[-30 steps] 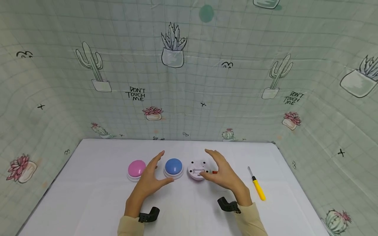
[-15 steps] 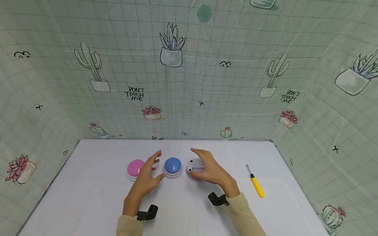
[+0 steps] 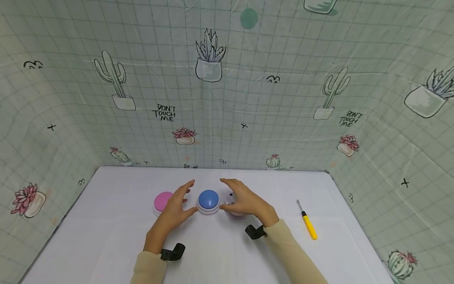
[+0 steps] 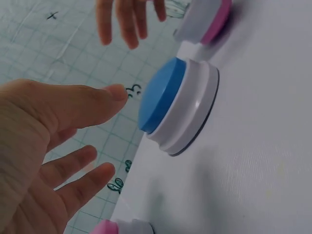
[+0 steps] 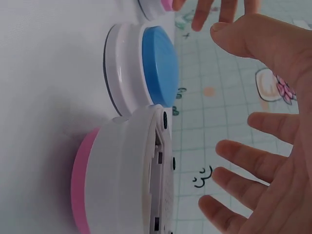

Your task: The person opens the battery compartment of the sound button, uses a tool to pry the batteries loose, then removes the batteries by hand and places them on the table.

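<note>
A push button with a blue dome and white base (image 3: 208,200) stands on the table between the two hands. My left hand (image 3: 176,211) is held at its left, fingers spread and thumb apart from it in the left wrist view. My right hand (image 3: 248,201) hovers with parted thumb and fingers over an overturned push button (image 5: 122,175). That one rests pink side down, its battery slot facing up, and is partly covered by the hand in the head view. A pink-domed button (image 3: 163,202) sits behind the left hand. Neither hand grips anything.
A screwdriver with a yellow handle (image 3: 310,227) lies at the right of the white table (image 3: 213,256). Patterned cloth (image 3: 244,98) rises behind and at both sides. A black wrist camera (image 3: 173,252) sits on the left wrist, another (image 3: 255,232) on the right.
My right hand has moved left, over the overturned button and toward the blue one. My left hand has shifted only slightly. A small red item beside the right hand is now out of sight.
</note>
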Demonstrator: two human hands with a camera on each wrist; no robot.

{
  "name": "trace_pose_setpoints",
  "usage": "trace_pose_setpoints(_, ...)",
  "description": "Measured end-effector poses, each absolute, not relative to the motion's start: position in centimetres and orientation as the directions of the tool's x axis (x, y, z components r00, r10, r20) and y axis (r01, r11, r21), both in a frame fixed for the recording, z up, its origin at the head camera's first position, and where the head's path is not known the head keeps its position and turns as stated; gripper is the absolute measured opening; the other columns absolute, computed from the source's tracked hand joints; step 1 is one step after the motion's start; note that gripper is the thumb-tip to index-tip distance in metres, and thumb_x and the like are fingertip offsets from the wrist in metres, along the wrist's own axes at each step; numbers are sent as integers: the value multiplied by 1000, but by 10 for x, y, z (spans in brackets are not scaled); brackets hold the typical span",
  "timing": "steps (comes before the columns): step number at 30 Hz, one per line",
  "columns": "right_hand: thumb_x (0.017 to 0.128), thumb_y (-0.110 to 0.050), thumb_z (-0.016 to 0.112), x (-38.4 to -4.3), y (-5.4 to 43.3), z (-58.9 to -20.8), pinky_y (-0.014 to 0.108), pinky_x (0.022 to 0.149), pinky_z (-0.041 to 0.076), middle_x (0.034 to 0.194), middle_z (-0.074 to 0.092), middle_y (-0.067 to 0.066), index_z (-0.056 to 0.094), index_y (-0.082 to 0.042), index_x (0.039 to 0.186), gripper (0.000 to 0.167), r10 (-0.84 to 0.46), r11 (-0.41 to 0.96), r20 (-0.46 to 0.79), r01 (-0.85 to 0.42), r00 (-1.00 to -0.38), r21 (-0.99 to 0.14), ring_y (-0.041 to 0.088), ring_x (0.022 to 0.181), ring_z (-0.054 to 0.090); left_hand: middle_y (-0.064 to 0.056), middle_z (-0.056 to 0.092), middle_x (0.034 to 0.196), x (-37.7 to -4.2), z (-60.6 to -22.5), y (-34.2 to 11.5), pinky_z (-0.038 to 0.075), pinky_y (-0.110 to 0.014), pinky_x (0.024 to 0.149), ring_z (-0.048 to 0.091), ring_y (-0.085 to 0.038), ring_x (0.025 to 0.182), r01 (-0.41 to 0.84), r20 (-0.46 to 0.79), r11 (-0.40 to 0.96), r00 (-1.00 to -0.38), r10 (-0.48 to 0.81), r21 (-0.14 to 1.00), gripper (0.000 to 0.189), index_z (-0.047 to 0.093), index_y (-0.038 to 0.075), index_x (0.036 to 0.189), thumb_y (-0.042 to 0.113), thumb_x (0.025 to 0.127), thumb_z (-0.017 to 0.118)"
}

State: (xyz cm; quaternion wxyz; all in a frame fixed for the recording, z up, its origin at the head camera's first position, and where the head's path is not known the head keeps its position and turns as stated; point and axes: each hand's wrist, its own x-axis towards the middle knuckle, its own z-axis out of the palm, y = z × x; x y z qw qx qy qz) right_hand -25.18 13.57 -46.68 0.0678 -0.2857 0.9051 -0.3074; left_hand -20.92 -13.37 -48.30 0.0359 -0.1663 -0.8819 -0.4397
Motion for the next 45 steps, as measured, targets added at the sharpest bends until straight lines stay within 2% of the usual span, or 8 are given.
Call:
trace_pose_setpoints(5,86,-39,79,-261,123,-468,54,115,40,156,47,14,42,-9,156,86,-588,671,19,-501,-809,-547,33,145,44,-24,43,157,-212,-483,-132,52,-52,100,54,-45,134,275,114,605,-950,290,747,86,35,2,158,-2,85,81)
trace_pose_setpoints(10,85,-37,80,-268,109,-467,51,116,39,155,50,13,43,-5,155,85,-610,685,-54,-492,-790,-536,31,145,46,-28,45,155,-214,-486,-127,44,-56,110,49,-45,139,237,46,691,-958,284,683,85,35,-3,156,4,86,82)
trace_pose_setpoints(20,84,-32,85,-269,97,-463,54,111,45,150,57,11,51,-7,150,79,-563,759,-161,-429,-811,-491,31,138,53,-25,53,143,-220,-503,-112,43,-54,112,53,-40,135,234,31,696,-956,291,679,79,35,-3,156,8,90,78)
trace_pose_setpoints(26,82,-35,85,-269,85,-466,54,103,48,140,65,8,56,-7,147,76,-535,810,-216,-422,-817,-408,25,124,63,-26,46,151,-221,-505,-112,40,-56,114,48,-43,140,213,4,696,-957,290,686,82,35,-2,156,11,89,80)
trace_pose_setpoints(33,81,-25,88,-268,76,-466,46,93,52,120,74,4,70,-9,128,53,-552,816,-195,-477,-810,-327,19,105,67,-28,49,146,-219,-504,-110,41,-56,113,51,-43,136,222,1,701,-954,301,678,84,36,-4,155,15,88,83)
trace_pose_setpoints(36,82,-24,88,-264,73,-465,48,96,53,120,73,4,70,-9,128,52,-575,808,-174,-522,-799,-274,20,111,67,-29,51,141,-217,-504,-111,42,-55,112,54,-43,132,214,8,709,-959,283,672,87,39,-7,153,17,84,86)
trace_pose_setpoints(41,81,-26,88,-253,67,-462,58,107,46,123,72,7,72,-10,125,50,-608,791,-155,-578,-779,-199,33,136,55,-27,54,135,-210,-502,-115,46,-55,108,58,-40,125,202,-8,716,-960,278,668,85,47,-9,147,19,79,90)
trace_pose_setpoints(45,81,-21,89,-240,66,-461,44,105,52,119,73,9,71,-6,125,49,-638,765,-152,-599,-755,-237,30,128,62,-21,58,129,-202,-499,-118,49,-53,106,61,-35,119,201,-23,724,-958,287,660,81,56,-7,139,23,74,94)
